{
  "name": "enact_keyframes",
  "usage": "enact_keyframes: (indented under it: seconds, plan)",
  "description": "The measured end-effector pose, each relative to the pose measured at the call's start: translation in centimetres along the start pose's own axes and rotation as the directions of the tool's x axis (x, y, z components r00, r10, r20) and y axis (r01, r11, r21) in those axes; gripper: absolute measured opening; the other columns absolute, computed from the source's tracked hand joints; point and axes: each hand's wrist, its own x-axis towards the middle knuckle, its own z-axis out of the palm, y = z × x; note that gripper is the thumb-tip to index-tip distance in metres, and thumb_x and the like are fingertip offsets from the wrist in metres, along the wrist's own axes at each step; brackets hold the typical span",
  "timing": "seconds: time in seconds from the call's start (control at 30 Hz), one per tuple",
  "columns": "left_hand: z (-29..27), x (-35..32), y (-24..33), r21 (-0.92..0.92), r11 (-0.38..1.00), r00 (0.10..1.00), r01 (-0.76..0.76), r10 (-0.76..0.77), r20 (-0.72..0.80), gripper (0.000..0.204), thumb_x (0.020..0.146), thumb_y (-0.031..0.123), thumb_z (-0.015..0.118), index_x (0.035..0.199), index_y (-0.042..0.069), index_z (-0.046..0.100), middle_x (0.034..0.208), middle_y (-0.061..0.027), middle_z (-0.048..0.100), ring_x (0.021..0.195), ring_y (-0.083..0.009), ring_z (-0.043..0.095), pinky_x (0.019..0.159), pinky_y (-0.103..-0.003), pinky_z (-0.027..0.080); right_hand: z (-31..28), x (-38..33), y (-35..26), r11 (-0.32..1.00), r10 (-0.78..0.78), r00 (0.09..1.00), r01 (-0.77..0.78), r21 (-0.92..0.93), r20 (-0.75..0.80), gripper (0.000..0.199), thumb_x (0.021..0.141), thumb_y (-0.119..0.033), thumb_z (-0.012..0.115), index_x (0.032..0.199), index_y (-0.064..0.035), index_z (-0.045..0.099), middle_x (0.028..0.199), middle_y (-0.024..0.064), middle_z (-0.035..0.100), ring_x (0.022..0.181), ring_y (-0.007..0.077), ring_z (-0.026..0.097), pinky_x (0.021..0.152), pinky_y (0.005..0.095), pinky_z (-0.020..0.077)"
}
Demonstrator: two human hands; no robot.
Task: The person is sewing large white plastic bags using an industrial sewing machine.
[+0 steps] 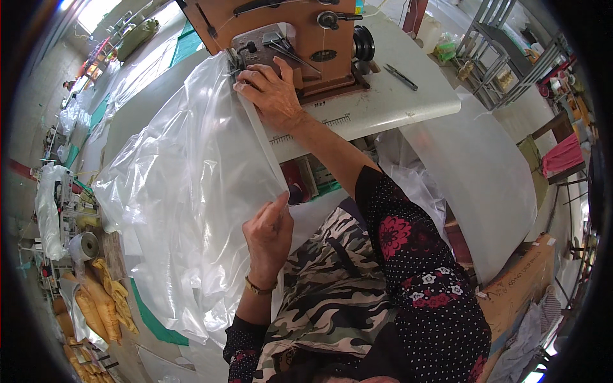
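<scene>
A large translucent plastic sheet [191,166] drapes over the left side of the white sewing table and hangs down in shiny folds. Its straight hem runs from the needle area of a brown sewing machine [319,32] toward my body. My left hand [268,233] pinches that hem at its near end, close to my lap. Up by the presser foot, my right hand [271,96] rests on the hem with fingers spread and the thumb apart. The fabric directly under those right fingers is partly hidden.
Small dark snips [402,76] lie on the white table [421,105] right of the machine's handwheel [364,43]. Another pale plastic sheet [479,185] hangs at the right, above a cardboard box [520,281]. A grey metal rack [504,51] stands beyond; yellow bundles [102,300] lie lower left.
</scene>
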Motion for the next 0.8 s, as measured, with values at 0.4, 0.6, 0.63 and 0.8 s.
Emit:
enact_keyframes:
  seconds: [0.4, 0.6, 0.63, 0.8]
  plan:
    - [-1.8, 0.2, 0.8, 0.26, 0.966, 0.985, -0.008, 0.052, -0.162, 0.029, 0.081, -0.003, 0.062, 0.11, -0.001, 0.065, 0.072, -0.014, 0.059, 0.054, -0.0275, 0.057, 0.051, -0.035, 0.045, -2.4, -0.7, -1.2, 0.989, 0.085, 0.996, -0.081, 0.127, -0.031, 0.045, 0.074, -0.015, 0.071, 0.116, -0.0121, 0.057, 0.12, 0.0043, 0.056, 0.12, 0.0249, 0.048, 0.107, 0.0513, 0.0246]
    - [-2.9, 0.3, 1.4, 0.436, 0.897, 0.983, -0.071, 0.137, -0.122, 0.032, 0.083, 0.0, 0.06, 0.114, 0.001, 0.064, 0.077, -0.0131, 0.061, 0.057, -0.0286, 0.06, 0.052, -0.036, 0.046, -3.8, -5.9, -9.3, 0.809, 0.189, 0.884, -0.387, 0.443, 0.427, 0.023, 0.086, -0.014, 0.059, 0.107, -0.0037, 0.057, 0.102, 0.0141, 0.059, 0.093, 0.0328, 0.059, 0.082, 0.0438, 0.0477]
    - [-3.1, 0.3, 1.5, 0.472, 0.878, 0.983, -0.085, 0.152, -0.106, 0.032, 0.083, 0.001, 0.06, 0.115, 0.001, 0.063, 0.079, -0.0133, 0.062, 0.059, -0.029, 0.061, 0.052, -0.037, 0.047, -4.0, -6.4, -12.4, 0.645, 0.177, 0.939, -0.337, 0.686, 0.294, 0.019, 0.086, -0.014, 0.059, 0.101, -0.0036, 0.057, 0.098, 0.0138, 0.06, 0.09, 0.0329, 0.059, 0.079, 0.0427, 0.0484]
    - [-2.5, 1.9, 3.6, 0.472, 0.879, 0.991, -0.068, 0.114, -0.07, 0.027, 0.084, 0.003, 0.058, 0.109, 0.001, 0.066, 0.088, -0.017, 0.067, 0.068, -0.0334, 0.065, 0.059, -0.039, 0.051, 8.3, -15.8, -16.4, -0.071, 0.186, 0.852, -0.485, 0.872, 0.489, 0.017, 0.083, -0.015, 0.06, 0.095, -0.0039, 0.059, 0.093, 0.0139, 0.062, 0.088, 0.0321, 0.06, 0.076, 0.0396, 0.0497]
